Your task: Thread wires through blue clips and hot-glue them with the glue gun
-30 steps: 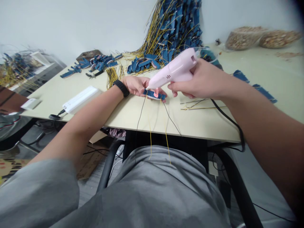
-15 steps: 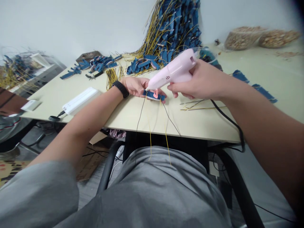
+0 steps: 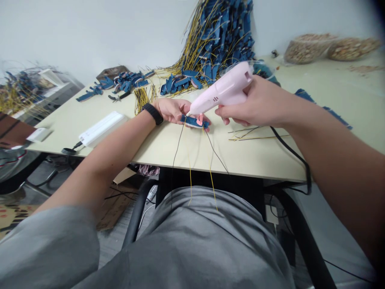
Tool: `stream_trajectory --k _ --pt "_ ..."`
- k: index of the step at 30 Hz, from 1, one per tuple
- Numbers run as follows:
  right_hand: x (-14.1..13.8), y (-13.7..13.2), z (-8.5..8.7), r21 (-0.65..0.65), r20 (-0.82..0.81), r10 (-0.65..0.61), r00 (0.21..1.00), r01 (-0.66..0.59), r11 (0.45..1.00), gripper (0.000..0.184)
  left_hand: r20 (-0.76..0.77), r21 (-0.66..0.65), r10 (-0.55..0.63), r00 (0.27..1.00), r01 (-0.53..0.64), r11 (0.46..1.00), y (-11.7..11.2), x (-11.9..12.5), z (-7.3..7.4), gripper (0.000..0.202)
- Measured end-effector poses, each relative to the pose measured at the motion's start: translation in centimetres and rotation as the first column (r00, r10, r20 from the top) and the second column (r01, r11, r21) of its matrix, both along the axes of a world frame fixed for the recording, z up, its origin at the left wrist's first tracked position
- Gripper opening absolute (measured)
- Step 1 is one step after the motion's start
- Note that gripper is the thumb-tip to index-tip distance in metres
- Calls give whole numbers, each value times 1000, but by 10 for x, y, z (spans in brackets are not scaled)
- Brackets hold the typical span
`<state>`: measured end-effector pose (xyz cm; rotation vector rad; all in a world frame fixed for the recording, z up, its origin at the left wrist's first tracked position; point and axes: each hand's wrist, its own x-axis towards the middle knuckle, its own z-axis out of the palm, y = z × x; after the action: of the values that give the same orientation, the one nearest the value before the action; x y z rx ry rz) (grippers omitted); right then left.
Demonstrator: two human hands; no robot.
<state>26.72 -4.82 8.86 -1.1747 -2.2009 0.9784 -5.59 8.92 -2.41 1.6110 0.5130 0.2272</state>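
Observation:
In my left hand (image 3: pixel 173 109) lies a small blue strip (image 3: pixel 195 122) with a pale lower edge, held between thumb and fingers just above the table. Black and yellow wires hang from both its ends, and the yellow wires (image 3: pixel 190 180) reach down over the table edge to my lap. My right hand (image 3: pixel 245 105) is wrapped round a pale pink hot glue gun (image 3: pixel 221 93), whose nozzle points down at the strip's left end, by the wire there. Whether the tip touches cannot be made out. A coral-pink stand piece under the barrel overlaps the strip.
A heap of blue wired pieces (image 3: pixel 222 36) rises at the back, with more blue pieces (image 3: pixel 129 80) to its left. Pliers (image 3: pixel 119 96) and a white power strip (image 3: pixel 102 127) lie left. Loose wires (image 3: pixel 255 137) and the gun's cord (image 3: pixel 290 150) are right; bags (image 3: pixel 309 49) stand behind.
My right hand and the glue gun have shifted slightly right, and the nozzle has moved a little along the strip's left end. My left hand and the strip stay nearly still.

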Motion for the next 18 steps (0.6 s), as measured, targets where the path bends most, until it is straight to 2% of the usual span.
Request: stream_trajectory --k 3,8,13,18 --pt "-1 -1 1 4 18 -12 1000 12 1000 27 3 43 -45 999 45 998 3 2 1 99" --pt "1 5 -4 11 13 2 1000 -2 1000 27 -5 44 -29 1000 29 999 1 1 4 102" --pt "-1 9 -6 5 12 -7 1000 7 1000 26 31 58 94 995 -96 994 -3 -5 10 97" --pt "-5 5 -3 -2 38 -92 995 92 996 33 54 37 84 995 -86 996 -10 1 17 101"
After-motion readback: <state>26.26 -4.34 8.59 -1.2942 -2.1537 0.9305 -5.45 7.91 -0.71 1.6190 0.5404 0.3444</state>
